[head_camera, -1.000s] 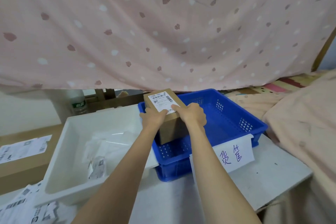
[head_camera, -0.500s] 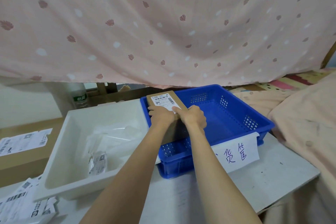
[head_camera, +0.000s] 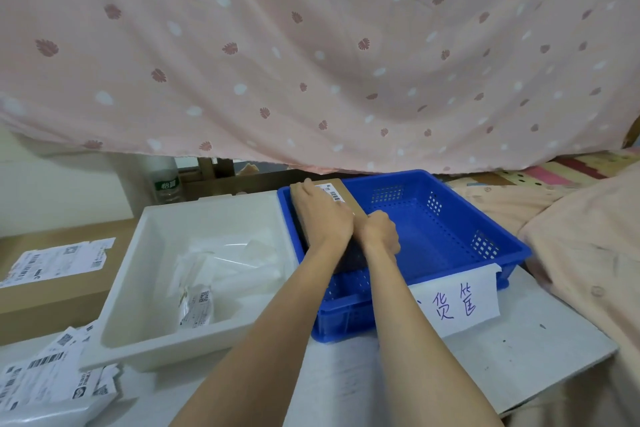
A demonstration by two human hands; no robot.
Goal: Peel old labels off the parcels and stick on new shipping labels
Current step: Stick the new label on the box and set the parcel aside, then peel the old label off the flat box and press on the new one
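The blue crate (head_camera: 450, 239) on the table (head_camera: 519, 357) holds one cardboard box (head_camera: 349, 196), set against its left wall; the floor of the crate to the right of the hands is bare blue mesh. A white paper sign (head_camera: 457, 302) with handwritten characters hangs on the crate's near wall, below the right wrist. Just left of the hands stands a white tub (head_camera: 145, 246) with clear plastic bags (head_camera: 225, 260) in it, one printed with a small code.

The left hand (head_camera: 322, 215) lies flat on the box top, fingers straight, pressing on the white label (head_camera: 330, 191) and covering most of it; only a strip with a barcode shows past the fingers. The right hand (head_camera: 379, 232) is curled around the box's near right corner, touching the left wrist. The near side of the box is hidden behind both forearms.

Further left of the grip, a larger carton (head_camera: 52, 288) with a printed label is cut off by the frame edge, and loose label sheets (head_camera: 45, 381) lie near the lower left corner. A pink patterned curtain (head_camera: 311, 45) hangs beyond the hands, half hiding a bottle (head_camera: 166, 184).
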